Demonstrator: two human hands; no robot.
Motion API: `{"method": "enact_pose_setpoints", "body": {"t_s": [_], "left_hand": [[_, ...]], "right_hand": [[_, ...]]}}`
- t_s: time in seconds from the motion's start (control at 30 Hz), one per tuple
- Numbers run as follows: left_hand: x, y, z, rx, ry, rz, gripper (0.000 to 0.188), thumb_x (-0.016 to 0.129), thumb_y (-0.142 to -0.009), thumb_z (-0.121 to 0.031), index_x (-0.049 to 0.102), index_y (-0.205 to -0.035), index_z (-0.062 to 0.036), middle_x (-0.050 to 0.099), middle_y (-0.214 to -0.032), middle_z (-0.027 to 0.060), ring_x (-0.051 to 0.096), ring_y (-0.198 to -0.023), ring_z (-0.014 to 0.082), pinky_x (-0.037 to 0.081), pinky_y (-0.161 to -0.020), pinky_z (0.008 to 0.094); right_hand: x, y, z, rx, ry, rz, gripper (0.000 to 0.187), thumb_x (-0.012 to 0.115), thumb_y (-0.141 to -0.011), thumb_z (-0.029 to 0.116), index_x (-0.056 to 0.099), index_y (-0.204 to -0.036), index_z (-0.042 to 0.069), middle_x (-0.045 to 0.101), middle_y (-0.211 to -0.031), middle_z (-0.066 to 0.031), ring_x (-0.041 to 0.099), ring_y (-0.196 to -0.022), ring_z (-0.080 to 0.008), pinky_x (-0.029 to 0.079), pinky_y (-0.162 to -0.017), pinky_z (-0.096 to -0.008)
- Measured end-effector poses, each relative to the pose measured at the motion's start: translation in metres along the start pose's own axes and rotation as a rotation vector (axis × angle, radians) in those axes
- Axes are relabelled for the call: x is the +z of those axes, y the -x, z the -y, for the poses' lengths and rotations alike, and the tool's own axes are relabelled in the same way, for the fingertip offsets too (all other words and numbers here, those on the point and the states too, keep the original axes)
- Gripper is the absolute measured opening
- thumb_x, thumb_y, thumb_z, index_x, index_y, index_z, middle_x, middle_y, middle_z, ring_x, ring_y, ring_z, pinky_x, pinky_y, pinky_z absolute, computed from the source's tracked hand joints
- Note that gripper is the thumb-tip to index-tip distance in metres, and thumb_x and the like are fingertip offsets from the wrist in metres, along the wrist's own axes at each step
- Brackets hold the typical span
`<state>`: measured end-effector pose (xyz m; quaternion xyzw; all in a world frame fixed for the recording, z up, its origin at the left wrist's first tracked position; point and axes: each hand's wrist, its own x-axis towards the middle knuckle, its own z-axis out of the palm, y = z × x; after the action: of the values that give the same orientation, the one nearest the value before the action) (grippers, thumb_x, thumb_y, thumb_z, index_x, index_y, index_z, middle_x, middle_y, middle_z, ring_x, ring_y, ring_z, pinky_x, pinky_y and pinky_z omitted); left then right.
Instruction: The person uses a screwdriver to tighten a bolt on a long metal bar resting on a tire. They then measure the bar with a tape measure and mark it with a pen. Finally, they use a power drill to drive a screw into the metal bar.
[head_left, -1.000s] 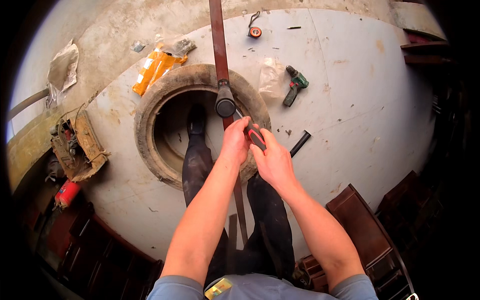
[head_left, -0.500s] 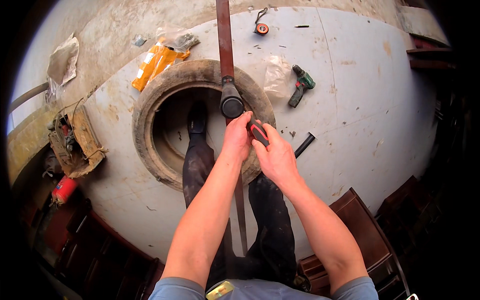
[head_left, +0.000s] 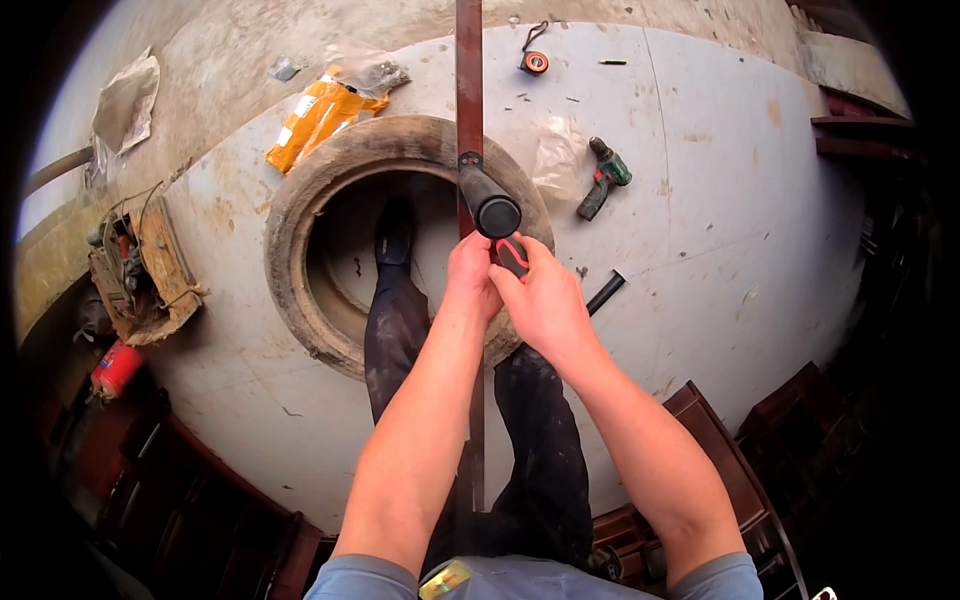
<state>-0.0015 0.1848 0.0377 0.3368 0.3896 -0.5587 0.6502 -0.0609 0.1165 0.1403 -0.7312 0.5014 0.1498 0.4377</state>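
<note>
A long dark red-brown bar [head_left: 469,80] runs over the tyre and down between my legs. From it stands a black tapered leg [head_left: 490,200], fixed by a small plate at its far end and with its round end facing me. Just below that leg, my left hand [head_left: 473,275] is closed at the bar, its fingertips pinched around something too hidden to name. My right hand [head_left: 545,295] grips a black-and-red screwdriver [head_left: 513,257] by the handle, close beside the left fingers. The screwdriver's tip is out of sight.
The worn tyre [head_left: 290,250] lies flat, my left foot inside it. A green cordless drill [head_left: 606,180], clear plastic bag [head_left: 560,160], black tube [head_left: 606,293] and tape measure [head_left: 535,63] lie rightward. To the left are a yellow package [head_left: 320,120] and wooden toolbox [head_left: 150,270].
The bar and black leg have swung a little to the right at the far end. The screwdriver handle has tilted, showing shorter in my right hand. Both hands stay close together.
</note>
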Motion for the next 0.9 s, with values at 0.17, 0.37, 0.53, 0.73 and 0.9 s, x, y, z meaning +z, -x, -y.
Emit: {"method": "enact_pose_setpoints", "body": {"t_s": [0.17,0.37,0.53,0.73,0.9], "left_hand": [[0.024,0.016,-0.010,0.035,0.091,0.004,0.012,0.056,-0.093,-0.016,0.063,-0.091,-0.0054,0.063,-0.079,0.0020,0.060,-0.066,0.0136,0.050,-0.059,0.0299],[0.015,0.000,-0.005,0.077,-0.230,-0.149,0.004,0.060,-0.085,-0.009,0.060,-0.085,-0.0052,0.059,-0.076,0.0057,0.055,-0.060,0.0164,0.045,-0.052,0.0315],[0.019,0.009,-0.012,-0.097,0.035,-0.059,0.013,0.058,-0.090,-0.018,0.061,-0.088,-0.0057,0.061,-0.080,0.0035,0.056,-0.066,0.0144,0.047,-0.057,0.0325],[0.020,0.006,-0.009,-0.009,0.256,-0.044,0.016,0.055,-0.096,-0.017,0.062,-0.097,-0.0033,0.064,-0.085,0.0038,0.060,-0.072,0.0133,0.049,-0.063,0.0282],[0.023,0.014,-0.015,-0.146,0.484,-0.044,0.020,0.054,-0.097,-0.020,0.061,-0.103,-0.0022,0.066,-0.095,0.0075,0.064,-0.084,0.0187,0.054,-0.075,0.0324]], "right_hand": [[0.007,-0.012,0.012,0.093,-0.221,0.022,0.039,0.064,-0.088,0.028,0.057,-0.111,-0.004,0.066,-0.085,-0.0123,0.063,-0.074,-0.0223,0.051,-0.071,-0.0367],[0.002,-0.002,0.032,0.641,-0.931,0.157,0.027,0.059,-0.094,0.031,0.052,-0.089,0.006,0.049,-0.068,-0.0014,0.041,-0.046,-0.0104,0.032,-0.041,-0.0279],[-0.006,-0.011,0.051,0.672,-0.718,0.170,0.025,0.056,-0.096,0.030,0.049,-0.083,0.010,0.045,-0.064,0.0015,0.036,-0.044,-0.0077,0.030,-0.038,-0.0272],[-0.009,-0.017,0.073,0.144,0.626,0.226,0.037,0.062,-0.088,0.033,0.064,-0.099,-0.003,0.067,-0.087,-0.0257,0.065,-0.084,-0.0437,0.052,-0.077,-0.0495],[-0.003,-0.034,0.085,0.234,0.733,0.266,0.037,0.063,-0.086,0.032,0.064,-0.108,0.003,0.069,-0.090,-0.0208,0.067,-0.085,-0.0400,0.053,-0.076,-0.0472]]}}
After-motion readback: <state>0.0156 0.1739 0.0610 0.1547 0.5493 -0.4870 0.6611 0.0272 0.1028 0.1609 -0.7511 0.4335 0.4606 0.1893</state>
